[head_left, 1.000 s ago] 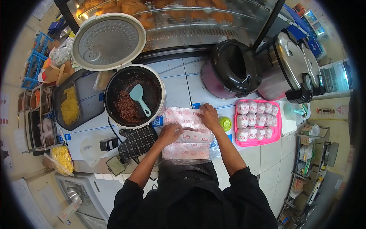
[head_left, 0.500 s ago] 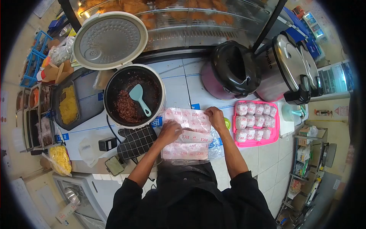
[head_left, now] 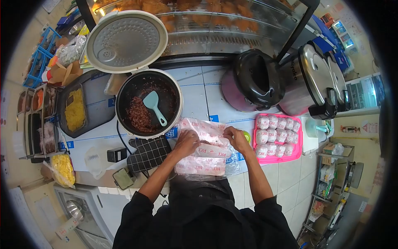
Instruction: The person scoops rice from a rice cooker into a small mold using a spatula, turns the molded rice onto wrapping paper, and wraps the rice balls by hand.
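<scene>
A sheet of white wrapping paper (head_left: 200, 124) with pink "RICE" print lies in front of me, and a strip of dark filling shows in its fold. The fingers of my left hand (head_left: 187, 142) are closed on the paper's left side. At the upper right edge, my right hand (head_left: 237, 139) pinches the same sheet. More printed paper (head_left: 201, 165) and clear plastic lie beneath, toward my body. Just behind my left hand is an open rice cooker (head_left: 177, 120) with dark reddish rice (head_left: 140, 114) and a pale teal rice paddle (head_left: 154, 108) inside.
A pink tray (head_left: 271, 158) to the right holds several wrapped rice rolls (head_left: 278, 135). Behind it stand a dark closed cooker (head_left: 253, 81) and a large steel one (head_left: 304, 79). A checkered oven mitt (head_left: 149, 154) and a tray with yellow food (head_left: 74, 111) lie left.
My right hand has come down and inward with the paper's upper right edge, which now folds toward me. My left hand stays on the left side. The whole view has shifted slightly.
</scene>
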A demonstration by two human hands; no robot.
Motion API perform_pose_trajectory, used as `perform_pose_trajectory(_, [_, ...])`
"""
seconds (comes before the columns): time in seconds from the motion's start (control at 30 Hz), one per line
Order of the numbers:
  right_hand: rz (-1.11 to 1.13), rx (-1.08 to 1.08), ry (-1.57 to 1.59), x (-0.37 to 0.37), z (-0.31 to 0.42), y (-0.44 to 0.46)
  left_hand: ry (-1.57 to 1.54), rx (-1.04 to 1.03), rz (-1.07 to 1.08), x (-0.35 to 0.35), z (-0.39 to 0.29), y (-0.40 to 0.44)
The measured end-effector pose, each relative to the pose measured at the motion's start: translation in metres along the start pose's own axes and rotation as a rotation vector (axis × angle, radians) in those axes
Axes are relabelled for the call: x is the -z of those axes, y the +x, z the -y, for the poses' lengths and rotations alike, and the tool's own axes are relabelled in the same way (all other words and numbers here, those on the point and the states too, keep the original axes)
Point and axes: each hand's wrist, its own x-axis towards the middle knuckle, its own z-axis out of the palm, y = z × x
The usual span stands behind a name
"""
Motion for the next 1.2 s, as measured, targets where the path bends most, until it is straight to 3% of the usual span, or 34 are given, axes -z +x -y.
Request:
perform_pose_trajectory(0.37, [0.076,-0.21,0.024,-0.001,0.005,-0.012,-0.005,-0.058,-0.028,0.004,-0.012,0.003])
perform_pose_trajectory(0.43, [0.026,0.037,-0.271,-0.001,-0.022,-0.003,0.033,-0.052,-0.004,0.004,-0.014,0.005])
perform_pose_trajectory(0.53, [0.021,0.106,-0.316,0.004,-0.026,0.009,0.02,-0.034,-0.002,0.002,-0.013,0.004])
perform_pose_trajectory(0.57, [0.063,-0.031,-0.226,0.008,-0.024,0.013,0.018,-0.041,0.003,0.002,-0.013,0.004])
perform_pose_trajectory(0.9, [0.143,-0.242,0.074,0.007,-0.022,0.032,0.065,-0.075,-0.071,0.013,-0.021,-0.002])
perform_pose_trajectory(1.2, [0.144,-0.213,0.204,0.008,-0.003,0.01,0.0,-0.119,-0.164,0.001,-0.051,0.036])
